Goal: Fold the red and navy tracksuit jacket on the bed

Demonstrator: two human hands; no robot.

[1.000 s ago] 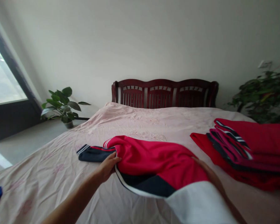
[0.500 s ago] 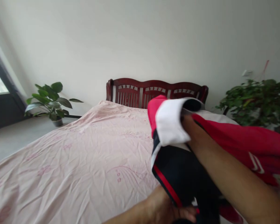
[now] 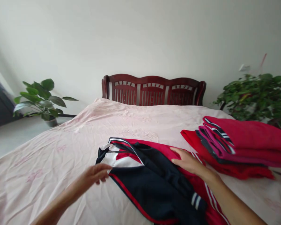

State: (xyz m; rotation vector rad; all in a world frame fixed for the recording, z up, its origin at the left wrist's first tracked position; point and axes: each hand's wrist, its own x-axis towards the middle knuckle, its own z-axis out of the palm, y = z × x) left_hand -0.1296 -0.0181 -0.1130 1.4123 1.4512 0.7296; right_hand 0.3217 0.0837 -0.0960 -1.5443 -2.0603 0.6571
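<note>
A jacket (image 3: 150, 178) in navy, red and white lies on the bed in front of me, its collar end to the left and one navy sleeve with two white stripes laid across it. My left hand (image 3: 97, 173) is at the white collar edge, fingers loosely stretched out over it; I cannot tell whether the fingertips touch the cloth. My right hand (image 3: 188, 162) rests on the red side of the jacket with thumb and fingers apart. The jacket's lower end runs out of the bottom of the view.
A stack of folded red, pink and dark clothes (image 3: 250, 137) sits on the bed to the right. The pink sheet (image 3: 61, 168) is wrinkled. Beyond it stands a dark wooden headboard (image 3: 152, 90), with potted plants (image 3: 43, 97) on the left and a leafy plant (image 3: 255, 97) on the right.
The jacket, bunched up and lifted around my right arm before, now lies spread on the bed. Both hands have moved apart, and the folded stack has come into clear view.
</note>
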